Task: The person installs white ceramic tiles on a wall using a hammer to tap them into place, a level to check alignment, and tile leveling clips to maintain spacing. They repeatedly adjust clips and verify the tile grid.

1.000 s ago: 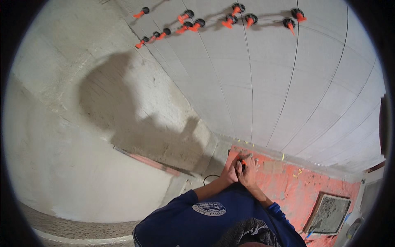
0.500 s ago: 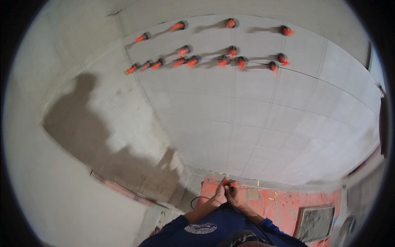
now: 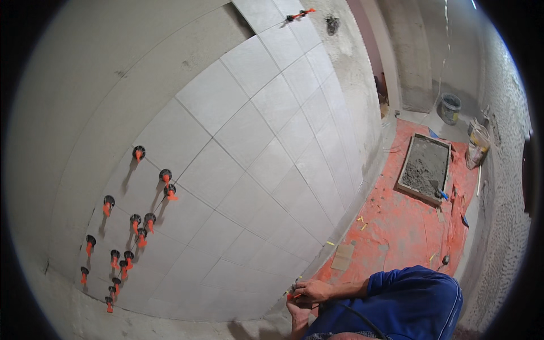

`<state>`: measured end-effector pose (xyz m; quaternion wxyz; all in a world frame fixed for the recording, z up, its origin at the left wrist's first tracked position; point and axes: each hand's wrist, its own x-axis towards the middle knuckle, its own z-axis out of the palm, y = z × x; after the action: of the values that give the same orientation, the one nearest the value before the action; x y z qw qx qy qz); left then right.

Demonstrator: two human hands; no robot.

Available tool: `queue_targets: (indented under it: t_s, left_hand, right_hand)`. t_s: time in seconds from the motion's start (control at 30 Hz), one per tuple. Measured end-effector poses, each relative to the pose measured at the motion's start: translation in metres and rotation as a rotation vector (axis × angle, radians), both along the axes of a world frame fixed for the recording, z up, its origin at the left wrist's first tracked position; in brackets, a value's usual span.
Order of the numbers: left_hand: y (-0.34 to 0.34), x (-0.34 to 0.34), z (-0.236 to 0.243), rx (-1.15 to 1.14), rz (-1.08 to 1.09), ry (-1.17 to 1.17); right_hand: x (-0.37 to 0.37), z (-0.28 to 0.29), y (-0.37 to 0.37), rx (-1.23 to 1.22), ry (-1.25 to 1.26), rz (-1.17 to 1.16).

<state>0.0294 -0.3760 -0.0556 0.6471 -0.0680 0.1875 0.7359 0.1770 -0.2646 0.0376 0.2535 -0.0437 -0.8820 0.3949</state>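
My right hand (image 3: 315, 290) and my left hand (image 3: 297, 315) meet at the foot of the grey tiled wall (image 3: 255, 170), where it joins the red-covered floor (image 3: 396, 232). Between their fingertips sits a small orange levelling clip (image 3: 292, 296), pinched from both sides. Blue sleeves cover both of my forearms, and a thin dark cable (image 3: 351, 314) runs across the lower one. How the clip sits against the tile edge is too small to tell.
Several orange-and-black levelling clips (image 3: 141, 226) stick out of the tile joints at the left. On the red floor lie a mortar tray (image 3: 425, 167), a cardboard scrap (image 3: 343, 256) and yellow spacers (image 3: 362, 224). A bucket (image 3: 450, 107) and a bag (image 3: 479, 144) stand further back.
The view has swung round: the clips on the wall went from the top to the left, and the floor with the mortar tray now fills the right. My hands stay together at the wall's foot.
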Motion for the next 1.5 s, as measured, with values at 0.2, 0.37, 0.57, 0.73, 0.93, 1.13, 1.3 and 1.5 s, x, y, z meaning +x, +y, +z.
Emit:
queue_targets:
  t_s: [0.2,0.37,0.57,0.73,0.93,1.13,1.3,1.5]
  left_hand:
    - [0.021,0.003,0.037,-0.048,-0.040,0.075]
    - [0.030,0.008,0.066,0.117,-0.159,-0.041]
    - [0.024,0.018,0.069,0.000,-0.098,0.019]
    - [0.015,0.032,0.070,-0.040,-0.011,0.053]
    - [0.012,0.036,0.069,0.029,-0.078,0.045]
    - [0.014,0.029,0.068,-0.198,0.125,-0.142]
    - [0.012,0.033,0.073,-0.168,0.137,-0.020]
    - [0.013,0.024,0.065,-0.079,-0.017,-0.043]
  right_hand:
    - [0.006,-0.001,0.015,-0.014,0.150,-0.074]
    - [0.015,0.003,0.013,-0.319,0.127,-0.213]
    - [0.018,0.001,0.016,-1.046,0.058,-0.174]
    - [0.016,-0.010,0.027,-1.455,0.242,-0.423]
    - [0.037,-0.021,0.041,-1.677,0.210,-0.544]
    - [0.062,-0.037,0.041,-1.666,0.165,-0.661]
    - [0.067,-0.053,0.043,-1.737,0.318,-0.702]
    - [0.068,-0.063,0.043,-1.716,0.321,-0.769]
